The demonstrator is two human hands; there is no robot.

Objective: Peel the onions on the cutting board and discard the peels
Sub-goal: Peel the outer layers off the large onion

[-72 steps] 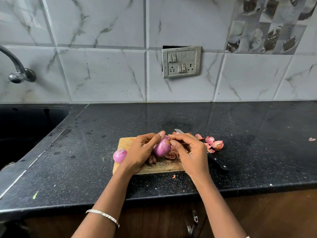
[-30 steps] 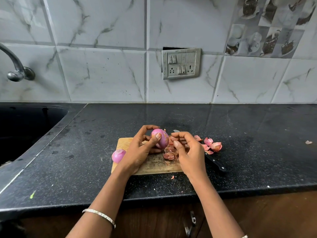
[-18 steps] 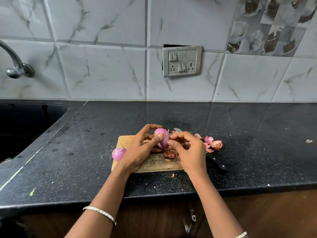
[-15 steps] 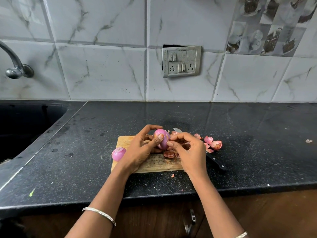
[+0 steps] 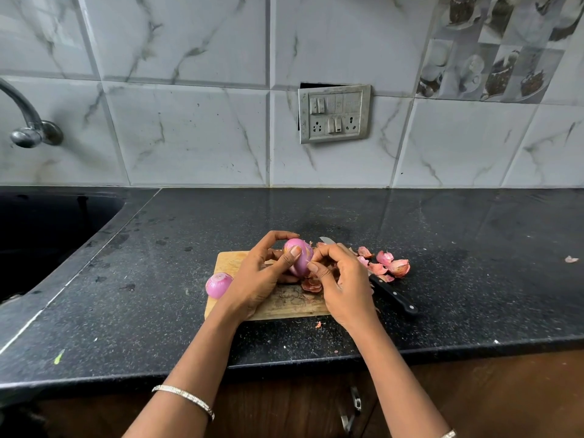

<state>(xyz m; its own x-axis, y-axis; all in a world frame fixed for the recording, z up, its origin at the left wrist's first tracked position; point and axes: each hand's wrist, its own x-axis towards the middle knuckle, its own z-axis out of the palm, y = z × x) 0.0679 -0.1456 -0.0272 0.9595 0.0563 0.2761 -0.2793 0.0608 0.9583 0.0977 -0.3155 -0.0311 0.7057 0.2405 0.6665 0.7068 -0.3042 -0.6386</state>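
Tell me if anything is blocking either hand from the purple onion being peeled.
Nothing visible. The left hand already grips the purple onion above the wooden cutting board, and the right hand pinches at its skin. The black-handled knife lies behind the right hand.

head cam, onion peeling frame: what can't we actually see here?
- Knife: mid-blade hidden behind the right hand.
- Held onion: left side covered by the left hand; remaining skin unclear.
- Cutting board: centre hidden by both hands.
- Sink: cut off by the left edge, interior too dark.
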